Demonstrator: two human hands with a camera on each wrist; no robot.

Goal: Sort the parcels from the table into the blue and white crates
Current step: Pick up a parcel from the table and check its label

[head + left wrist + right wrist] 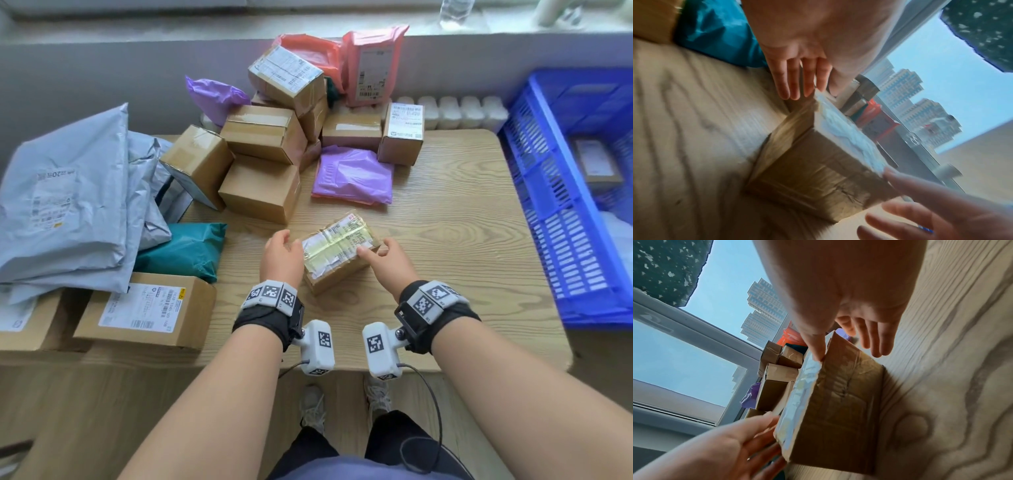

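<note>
At the counter's [445,240] near-centre: a small taped cardboard parcel [339,251] w/ a wrinkled label on top, lying flat on the wood, set at an angle to the edge. Your left hand [281,257] sits at its left end, fingers [789,81] straight and relaxed, tips at or just off the top corner; the wrist view is blurred, so contact is prob. light at most, and nothing is clasped. Your right hand [387,262] is at the right end: thumb [816,344] pressed on the top edge, fingers extended down the far side w/o closing round the box, so it touches but does not grasp. Behind the parcel, a purple mailer [352,174] lies flat; further back, a heap of brown boxes [263,150] and pink mailers [371,65]. Left side: grey poly bags [68,205] stacked over a teal mailer [185,250] and a labelled flat box [144,311]. Right of the counter, the blue crate [548,219] holds one small box [596,164].
</note>
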